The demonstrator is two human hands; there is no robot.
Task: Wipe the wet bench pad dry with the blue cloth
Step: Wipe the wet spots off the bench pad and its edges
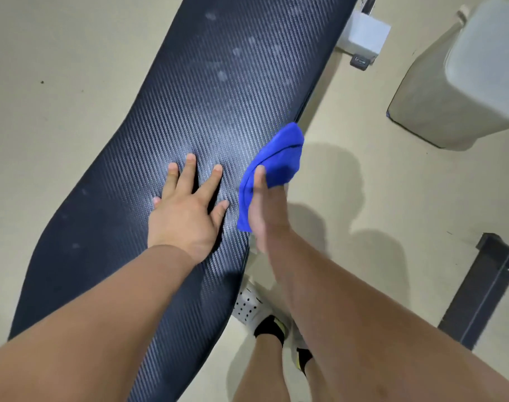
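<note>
A long black bench pad (195,91) with a woven carbon-fibre texture runs diagonally from the lower left to the top middle. Pale wet spots dot its upper part. My left hand (186,207) lies flat on the pad's middle, fingers spread, holding nothing. My right hand (266,207) grips a crumpled blue cloth (276,158) at the pad's right edge; the cloth overlaps the edge and part of it hangs over the floor.
Beige floor (59,82) surrounds the bench. A white bracket of the bench frame (363,36) sits at the top right. A grey bin (462,71) stands at the far right, a black bar (485,288) lies at the lower right. My feet in white shoes (250,306) stand beside the pad.
</note>
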